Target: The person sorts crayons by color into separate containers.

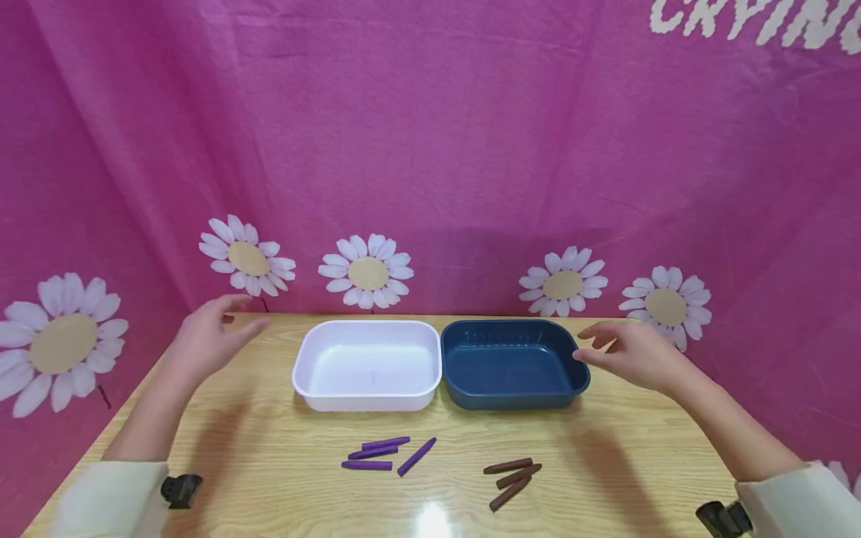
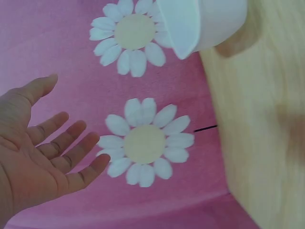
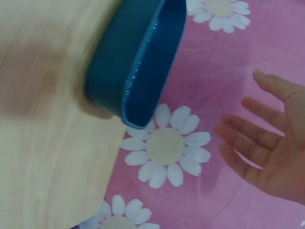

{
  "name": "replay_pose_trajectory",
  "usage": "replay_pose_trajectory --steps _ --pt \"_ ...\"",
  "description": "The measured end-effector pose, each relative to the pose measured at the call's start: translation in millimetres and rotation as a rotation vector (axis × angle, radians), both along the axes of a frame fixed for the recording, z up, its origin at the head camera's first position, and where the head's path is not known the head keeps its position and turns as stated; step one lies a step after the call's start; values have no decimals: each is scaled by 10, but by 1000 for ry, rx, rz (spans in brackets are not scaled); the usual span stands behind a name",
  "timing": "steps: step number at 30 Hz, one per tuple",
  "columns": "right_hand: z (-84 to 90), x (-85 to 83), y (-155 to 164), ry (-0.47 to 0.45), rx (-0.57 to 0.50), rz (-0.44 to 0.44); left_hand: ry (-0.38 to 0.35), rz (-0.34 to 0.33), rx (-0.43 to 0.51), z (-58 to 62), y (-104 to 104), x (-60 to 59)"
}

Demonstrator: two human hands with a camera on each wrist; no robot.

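A white tray [image 1: 367, 329] and a dark blue tray [image 1: 514, 327] stand side by side at the back of the wooden table [image 1: 269, 463], both empty. Several purple crayons [image 1: 385, 454] lie in front of the white tray, and three brown crayons [image 1: 513, 474] lie in front of the blue one. My left hand [image 1: 214, 332] hovers above the table left of the white tray [image 2: 200, 24], fingers spread and holding nothing. My right hand [image 1: 622, 351] hovers just right of the blue tray [image 3: 138, 62], fingers relaxed and empty, its fingertips close to the rim.
A pink cloth with white daisy prints [image 1: 366, 270] hangs behind and around the table. The table's back edge runs right behind the trays. Bare wood lies to either side of the crayons and along the front edge.
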State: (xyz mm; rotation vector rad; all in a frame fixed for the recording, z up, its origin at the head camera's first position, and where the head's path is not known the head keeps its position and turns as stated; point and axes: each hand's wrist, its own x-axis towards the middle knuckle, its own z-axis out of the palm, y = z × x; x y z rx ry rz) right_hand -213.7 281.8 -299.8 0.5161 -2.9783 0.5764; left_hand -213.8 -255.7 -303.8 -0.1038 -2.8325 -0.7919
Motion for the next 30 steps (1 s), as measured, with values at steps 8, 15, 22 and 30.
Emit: replay_pose_trajectory --steps 8,15,22,30 --pt "-311 89 -27 -54 -38 170 -45 -34 74 -299 -3 -33" --pt "-574 153 -70 -173 -104 250 -102 -40 142 -521 47 -65" --pt "-870 155 -115 -225 -138 303 -117 -46 224 -741 76 -112" --pt "-1173 162 -227 -241 -172 362 -201 10 301 -944 136 -159"
